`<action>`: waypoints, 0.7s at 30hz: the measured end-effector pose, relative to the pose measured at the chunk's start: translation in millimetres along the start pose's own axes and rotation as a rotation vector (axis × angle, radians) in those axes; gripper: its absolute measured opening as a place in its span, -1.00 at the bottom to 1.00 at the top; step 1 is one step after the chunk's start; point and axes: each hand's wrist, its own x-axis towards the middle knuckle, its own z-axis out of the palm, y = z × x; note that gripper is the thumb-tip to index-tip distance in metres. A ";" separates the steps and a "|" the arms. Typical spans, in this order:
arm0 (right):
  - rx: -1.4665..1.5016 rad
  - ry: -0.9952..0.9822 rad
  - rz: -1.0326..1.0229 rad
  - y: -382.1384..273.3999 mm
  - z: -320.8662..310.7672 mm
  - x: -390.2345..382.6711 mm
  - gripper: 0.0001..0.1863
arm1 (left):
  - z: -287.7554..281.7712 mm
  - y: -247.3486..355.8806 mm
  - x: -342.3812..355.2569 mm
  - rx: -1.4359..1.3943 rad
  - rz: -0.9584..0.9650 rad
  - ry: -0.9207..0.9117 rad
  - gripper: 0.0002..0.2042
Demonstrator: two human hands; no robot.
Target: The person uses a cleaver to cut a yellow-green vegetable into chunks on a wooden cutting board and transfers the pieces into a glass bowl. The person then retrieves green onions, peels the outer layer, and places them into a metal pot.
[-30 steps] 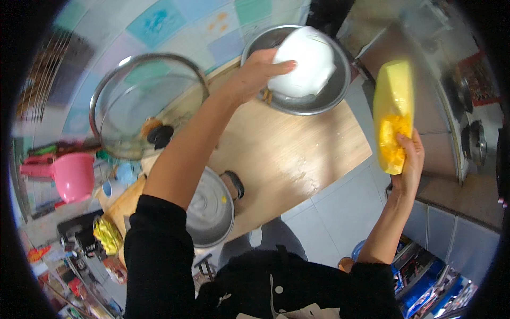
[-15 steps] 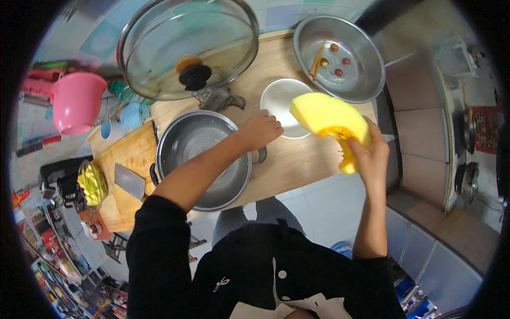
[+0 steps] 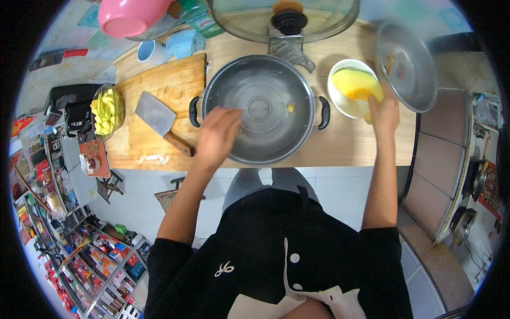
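Note:
My right hand (image 3: 383, 112) grips a yellow pumpkin wedge (image 3: 355, 85) and holds it over a small white bowl (image 3: 340, 101) on the wooden counter (image 3: 350, 143). My left hand (image 3: 217, 135) hovers with loose fingers over the near left rim of a large steel pot (image 3: 260, 109) with two black handles. It holds nothing. A small yellow scrap lies inside the pot.
A cleaver (image 3: 159, 118) lies on the wooden cutting board (image 3: 159, 90) left of the pot. A bowl of yellow slices (image 3: 108, 109) sits further left. Behind are a glass lid (image 3: 281, 16), a pink basin (image 3: 130, 13) and a steel bowl (image 3: 406, 66) at right.
My right hand brought the pumpkin wedge down over the white bowl. My left hand left the white bowl and moved left to the pot's near rim. The view tilted further down.

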 end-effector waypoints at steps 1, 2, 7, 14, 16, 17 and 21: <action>0.030 0.010 -0.052 4.6 2.2 -1.0 -0.47 | -9.2 -9.9 -13.7 0.063 -0.034 0.026 -0.83; 0.052 0.036 -0.098 9.5 3.9 -2.9 -0.46 | -15.7 -18.3 -25.0 0.021 -0.106 0.035 -0.84; 0.077 -0.141 0.109 20.6 6.1 -14.5 -0.36 | -25.3 -42.1 -57.0 -0.055 -0.148 0.088 -0.85; 0.417 -0.045 0.400 5.3 3.7 -10.4 -0.32 | -37.2 -63.5 -79.6 -0.082 -0.126 0.048 -0.83; 0.390 -0.017 0.388 2.4 10.4 -14.9 -0.31 | -42.5 -71.5 -83.6 -0.045 -0.085 0.049 -0.83; 0.386 0.013 0.383 2.3 13.1 -16.8 -0.30 | -45.7 -75.4 -86.2 -0.049 -0.095 0.048 -0.82; 0.484 0.047 0.370 7.8 21.0 -24.8 -0.27 | -63.8 -91.9 -102.1 -0.028 -0.180 0.044 -0.81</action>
